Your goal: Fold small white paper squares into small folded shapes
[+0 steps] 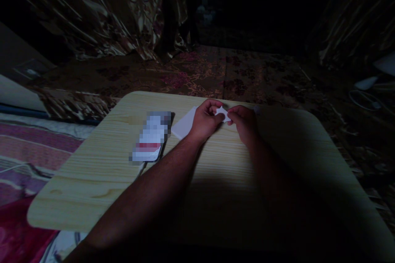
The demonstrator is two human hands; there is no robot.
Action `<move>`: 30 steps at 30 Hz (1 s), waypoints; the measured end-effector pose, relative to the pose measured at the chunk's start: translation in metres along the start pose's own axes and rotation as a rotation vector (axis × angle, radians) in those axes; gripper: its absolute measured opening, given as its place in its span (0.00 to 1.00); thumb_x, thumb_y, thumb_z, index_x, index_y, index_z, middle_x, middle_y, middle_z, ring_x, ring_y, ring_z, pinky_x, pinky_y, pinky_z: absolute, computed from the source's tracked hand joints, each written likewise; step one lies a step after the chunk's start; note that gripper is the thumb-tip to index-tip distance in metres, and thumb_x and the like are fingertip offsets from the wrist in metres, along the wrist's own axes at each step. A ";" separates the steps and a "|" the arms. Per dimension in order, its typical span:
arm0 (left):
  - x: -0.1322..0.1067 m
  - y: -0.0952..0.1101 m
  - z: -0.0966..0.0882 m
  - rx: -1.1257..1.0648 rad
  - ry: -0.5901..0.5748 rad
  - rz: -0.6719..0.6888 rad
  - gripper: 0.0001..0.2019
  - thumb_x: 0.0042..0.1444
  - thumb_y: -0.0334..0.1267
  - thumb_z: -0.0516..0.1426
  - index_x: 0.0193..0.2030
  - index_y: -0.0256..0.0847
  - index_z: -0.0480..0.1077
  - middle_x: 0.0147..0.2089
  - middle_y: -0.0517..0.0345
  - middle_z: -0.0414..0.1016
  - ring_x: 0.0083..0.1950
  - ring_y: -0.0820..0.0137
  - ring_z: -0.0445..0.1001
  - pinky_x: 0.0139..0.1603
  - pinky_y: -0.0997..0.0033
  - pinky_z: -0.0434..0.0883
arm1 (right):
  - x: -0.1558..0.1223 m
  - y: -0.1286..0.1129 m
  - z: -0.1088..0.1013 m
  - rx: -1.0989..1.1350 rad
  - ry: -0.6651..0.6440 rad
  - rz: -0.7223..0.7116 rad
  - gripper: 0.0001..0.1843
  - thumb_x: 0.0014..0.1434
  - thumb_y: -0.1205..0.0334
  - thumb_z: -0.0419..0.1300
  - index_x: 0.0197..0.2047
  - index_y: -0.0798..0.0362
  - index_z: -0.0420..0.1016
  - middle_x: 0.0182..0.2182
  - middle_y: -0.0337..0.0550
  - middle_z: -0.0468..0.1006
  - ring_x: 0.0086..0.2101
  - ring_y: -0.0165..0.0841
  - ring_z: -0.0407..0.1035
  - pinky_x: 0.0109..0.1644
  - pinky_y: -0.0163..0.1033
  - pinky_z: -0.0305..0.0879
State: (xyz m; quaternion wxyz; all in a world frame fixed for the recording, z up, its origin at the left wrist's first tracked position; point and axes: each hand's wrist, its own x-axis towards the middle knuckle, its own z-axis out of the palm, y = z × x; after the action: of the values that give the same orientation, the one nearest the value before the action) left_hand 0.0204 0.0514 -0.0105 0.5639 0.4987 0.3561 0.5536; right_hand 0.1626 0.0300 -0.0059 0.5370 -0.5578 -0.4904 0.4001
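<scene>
Between my hands is a small white star-shaped piece, perhaps paper, held above the far part of the wooden table. My left hand pinches it from the left, thumb on its near face. My right hand has thumb and fingertips closed on its right point. A white flat sheet or pad lies on the table just left of my left hand, partly hidden behind it. Further left a phone lies with its screen lit and blurred, a cable at its near end.
The light wooden table has rounded corners. Beyond it stands a ledge with flowered brown cloth and shiny curtains. Striped bedding is at the left. A white cable lies at the far right. The room is dim.
</scene>
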 end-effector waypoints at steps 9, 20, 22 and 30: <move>0.000 0.000 0.000 0.009 -0.009 -0.012 0.17 0.41 0.31 0.66 0.41 0.41 0.72 0.27 0.66 0.73 0.25 0.76 0.67 0.28 0.75 0.63 | -0.002 -0.004 -0.002 -0.117 -0.009 -0.012 0.08 0.49 0.57 0.63 0.31 0.52 0.77 0.18 0.35 0.75 0.22 0.31 0.67 0.28 0.36 0.59; -0.001 0.000 -0.001 0.044 0.022 -0.001 0.18 0.43 0.33 0.67 0.43 0.41 0.71 0.26 0.67 0.73 0.23 0.76 0.66 0.26 0.75 0.62 | -0.001 -0.003 0.002 -0.036 0.001 0.011 0.11 0.47 0.56 0.64 0.33 0.52 0.75 0.20 0.35 0.75 0.23 0.31 0.69 0.28 0.36 0.60; 0.000 -0.001 -0.001 0.042 0.022 0.001 0.18 0.43 0.33 0.67 0.43 0.42 0.71 0.26 0.66 0.73 0.24 0.76 0.66 0.26 0.75 0.62 | -0.002 -0.006 0.002 -0.069 -0.005 0.018 0.10 0.48 0.55 0.64 0.32 0.52 0.75 0.19 0.35 0.75 0.22 0.31 0.67 0.27 0.36 0.58; 0.000 -0.002 -0.001 0.049 0.024 -0.011 0.19 0.42 0.33 0.67 0.43 0.42 0.72 0.26 0.66 0.72 0.24 0.76 0.67 0.26 0.76 0.62 | -0.001 0.002 0.000 -0.139 -0.002 -0.059 0.06 0.49 0.58 0.61 0.28 0.51 0.74 0.19 0.34 0.74 0.22 0.30 0.65 0.28 0.36 0.57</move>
State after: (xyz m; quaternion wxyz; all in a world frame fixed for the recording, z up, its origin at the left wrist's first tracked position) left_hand 0.0200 0.0520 -0.0124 0.5503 0.5035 0.3792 0.5476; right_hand 0.1627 0.0296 -0.0084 0.5081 -0.5784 -0.5339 0.3497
